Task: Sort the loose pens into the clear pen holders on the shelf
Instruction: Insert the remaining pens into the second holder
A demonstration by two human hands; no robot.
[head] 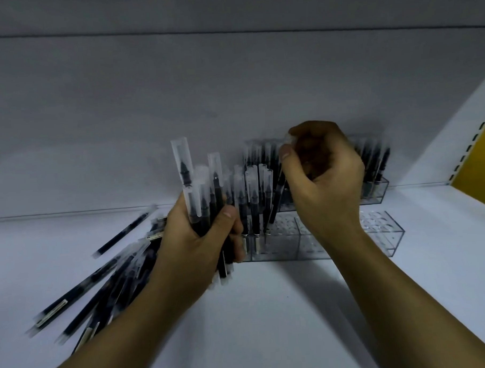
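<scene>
My left hand grips a bundle of black pens with clear caps, held upright. My right hand pinches the clear cap of one pen that slants down into the front clear pen holder. Several pens stand in that holder's left end; its right half shows bare holes. Behind it, a rear clear holder is packed with pens, partly hidden by my right hand. Loose pens lie in a pile on the white shelf at the left, partly under my left forearm.
The white shelf runs back to a pale rear wall. At the right, a white slotted upright and a yellow panel close off the shelf. One single pen lies apart from the pile at the back left.
</scene>
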